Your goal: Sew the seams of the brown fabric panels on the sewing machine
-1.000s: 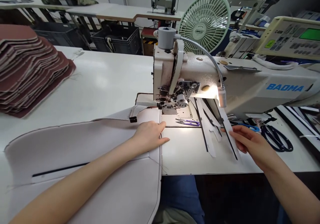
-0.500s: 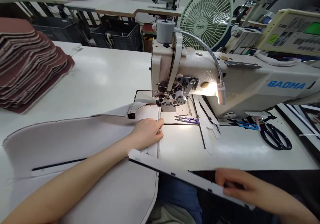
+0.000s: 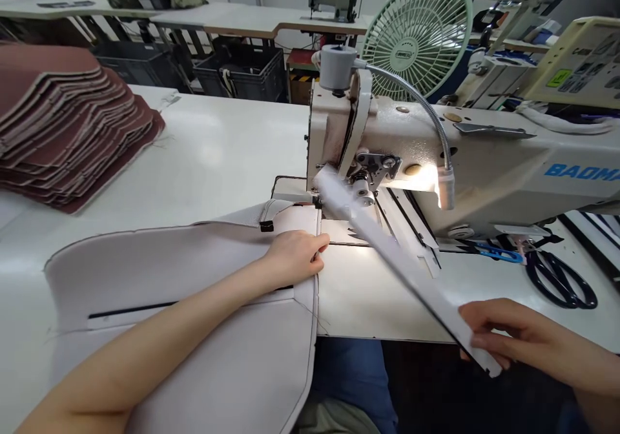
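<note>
My left hand [image 3: 296,255] pinches the right edge of a large pale fabric panel [image 3: 232,369], just in front of the sewing machine's needle area. The panel has a dark slit and a folded flap with a black tab. My right hand [image 3: 504,334] grips the lower end of a long white strip [image 3: 402,269] with a dark edge. The strip slants up to the left, and its blurred far end overlaps the sewing head [image 3: 339,124] in view. Behind the strip, the small snips are mostly hidden.
Brown fabric pieces [image 3: 72,124] are stacked at the left. White strips [image 3: 411,224] lie beside the machine, with blue snips [image 3: 501,253] and black-handled scissors [image 3: 562,279] further right. A lamp [image 3: 445,188] is lit; a green fan [image 3: 416,33] stands behind.
My right hand has raised the strip and swung its far end up from near the panel to the sewing head. My left hand keeps its place on the panel. The view has shifted slightly left.
</note>
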Available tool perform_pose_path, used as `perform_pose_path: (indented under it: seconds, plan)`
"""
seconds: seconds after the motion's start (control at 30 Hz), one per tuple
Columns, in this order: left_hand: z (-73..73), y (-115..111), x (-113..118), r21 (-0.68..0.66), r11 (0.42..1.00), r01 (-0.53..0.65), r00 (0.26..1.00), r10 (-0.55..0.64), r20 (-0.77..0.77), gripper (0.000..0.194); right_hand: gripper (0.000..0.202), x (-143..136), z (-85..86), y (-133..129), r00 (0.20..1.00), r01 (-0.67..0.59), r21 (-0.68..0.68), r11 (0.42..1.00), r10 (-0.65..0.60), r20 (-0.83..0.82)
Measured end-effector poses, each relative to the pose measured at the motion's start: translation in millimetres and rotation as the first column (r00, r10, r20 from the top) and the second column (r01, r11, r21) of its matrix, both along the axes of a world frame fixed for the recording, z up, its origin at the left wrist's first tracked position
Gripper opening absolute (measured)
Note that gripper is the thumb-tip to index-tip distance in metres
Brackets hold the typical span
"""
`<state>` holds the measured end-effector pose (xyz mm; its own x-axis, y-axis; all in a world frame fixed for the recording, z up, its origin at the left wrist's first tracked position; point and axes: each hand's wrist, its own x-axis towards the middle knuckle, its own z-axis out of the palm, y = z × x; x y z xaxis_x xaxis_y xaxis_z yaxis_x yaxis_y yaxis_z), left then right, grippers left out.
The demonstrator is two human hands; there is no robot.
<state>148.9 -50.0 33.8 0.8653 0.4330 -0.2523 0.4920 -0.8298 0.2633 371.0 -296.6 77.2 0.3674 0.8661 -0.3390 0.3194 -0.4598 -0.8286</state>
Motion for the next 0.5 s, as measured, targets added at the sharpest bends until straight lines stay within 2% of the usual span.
perform_pose_path:
  seconds: [0.07, 0.1, 0.13, 0.2, 0.27, 0.33, 0.4, 0.5]
  plan:
    - [2.0, -0.5, 0.0, -0.021, 1.000, 0.001, 1.000, -0.001, -0.002, 0.010, 0.036, -3.9, 1.9, -1.2, 0.984, -0.129, 0.080, 0.988, 0.137, -0.116]
    - [2.9, -0.9, 0.1, -0.028, 1.000, -0.008, 1.000, 0.008, -0.001, 0.007, 0.033, -7.3, 1.0, 3.2, 0.980, -0.147, 0.157, 0.977, 0.165, -0.108]
    - [3.7, -1.3, 0.1, -0.033, 0.999, -0.020, 1.000, 0.020, 0.001, 0.004, 0.027, -12.0, -1.5, 10.7, 0.988, -0.126, 0.242, 0.962, 0.143, -0.054]
    - [4.7, -2.0, 0.0, -0.037, 0.998, -0.053, 0.999, 0.054, 0.003, 0.012, 0.017, -24.5, -12.6, 32.6, 0.991, -0.101, 0.382, 0.918, 0.061, 0.116]
    - [5.0, -2.3, -0.6, -0.051, 0.996, -0.067, 0.998, 0.068, 0.006, 0.010, 0.023, -39.1, -30.4, 58.9, 0.945, -0.221, 0.444, 0.869, 0.078, 0.318]
    - [5.3, -2.2, -1.9, -0.061, 0.994, -0.085, 0.996, 0.087, 0.036, 0.003, 0.032, -52.6, -51.0, 83.5, 0.817, -0.425, 0.456, 0.782, 0.115, 0.564]
    - [6.3, -1.5, -3.0, -0.041, 0.993, -0.112, 0.990, 0.115, 0.081, 0.011, 0.036, -63.7, -69.6, 103.0, 0.621, -0.592, 0.421, 0.687, 0.056, 0.782]
    - [8.9, 1.1, -3.3, 0.029, 0.995, -0.094, 0.992, 0.091, 0.088, 0.009, 0.031, -77.7, -87.6, 122.0, 0.352, -0.728, 0.293, 0.620, -0.029, 0.935]
